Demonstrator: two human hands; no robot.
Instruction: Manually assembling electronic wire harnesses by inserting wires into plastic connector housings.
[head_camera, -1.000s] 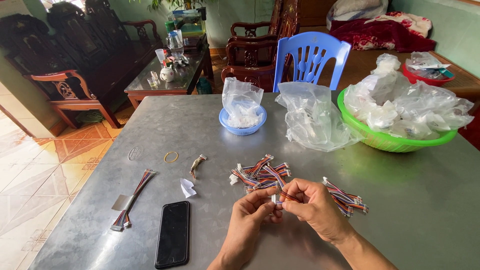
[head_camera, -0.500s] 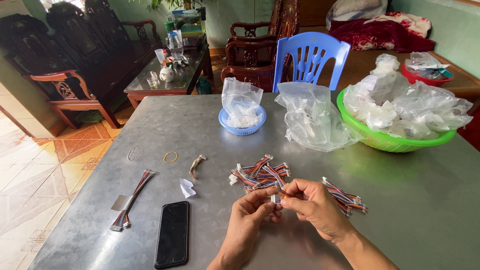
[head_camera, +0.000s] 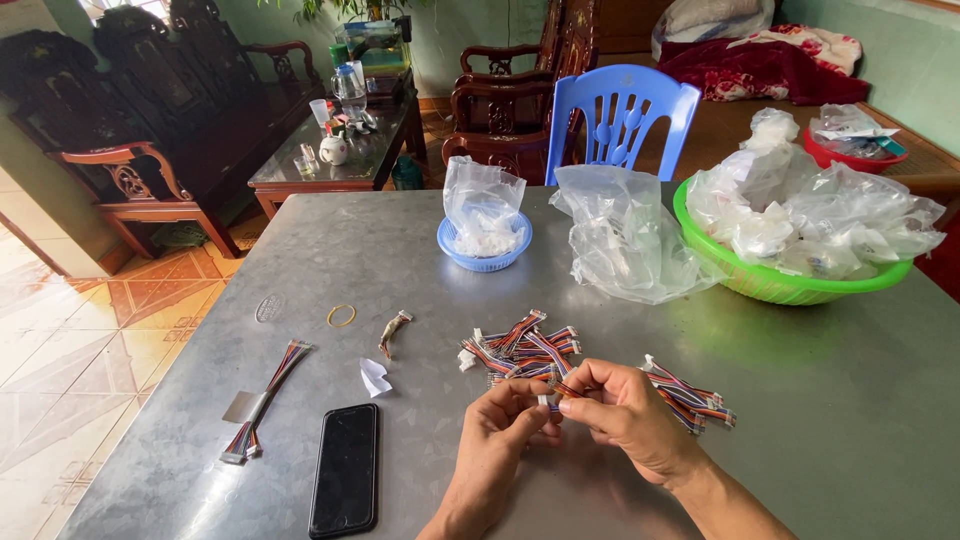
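My left hand (head_camera: 498, 440) and my right hand (head_camera: 630, 415) meet near the front of a grey metal table (head_camera: 420, 260). Together they pinch a short multicoloured wire harness (head_camera: 552, 397) with a small white connector at its end. Just beyond my fingers lies a loose pile of the same harnesses (head_camera: 520, 350). More harnesses (head_camera: 695, 400) lie to the right, partly behind my right hand.
A black phone (head_camera: 346, 468), a wire bundle (head_camera: 264, 398), a paper scrap (head_camera: 374, 377), a rubber band (head_camera: 341, 316) lie left. At the back: a blue bowl with a bag (head_camera: 484, 225), a clear bag (head_camera: 625, 235), a green basin of bags (head_camera: 800, 235), a blue chair (head_camera: 620, 115).
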